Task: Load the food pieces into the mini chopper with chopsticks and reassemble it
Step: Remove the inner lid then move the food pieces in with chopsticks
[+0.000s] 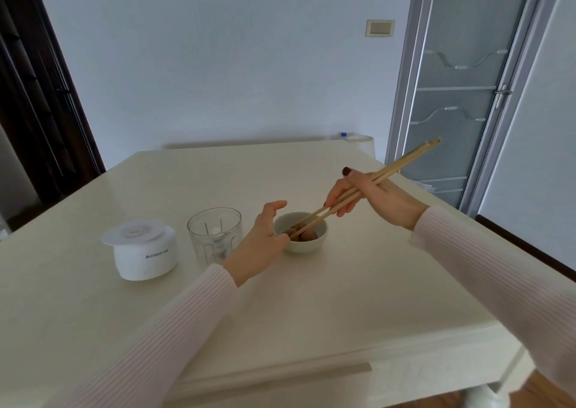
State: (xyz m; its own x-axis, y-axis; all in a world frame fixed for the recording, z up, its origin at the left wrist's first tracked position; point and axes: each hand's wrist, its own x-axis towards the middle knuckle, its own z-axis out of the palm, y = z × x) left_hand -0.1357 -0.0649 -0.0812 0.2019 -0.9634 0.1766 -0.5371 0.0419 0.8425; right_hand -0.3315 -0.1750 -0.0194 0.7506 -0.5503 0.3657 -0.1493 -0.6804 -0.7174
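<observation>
Chopsticks [367,186] seen as a pale wooden pair, long and thin, held side by side in the right hand [371,194], fingers closed around the mid-shaft. Long axis runs diagonally: butt ends point up and to the right, tips point down-left into the small white bowl [307,245]. Tips are placed among the brown rounded food pieces [304,234] in the bowl; whether a piece is pinched cannot be told. Left hand [265,239] is set against the bowl's left rim, thumb and fingers spread in a loose curve, nothing gripped outright. Clear chopper cup [215,236] stands upright just left of the bowl, uncovered, blade shaft visible inside. White motor unit [141,251] with a grey logo sits further left, apart from the cup, a flat translucent lid [132,231] resting on top. All items rest on the cream table [280,314]. Pale ribbed sleeves cover both forearms.
</observation>
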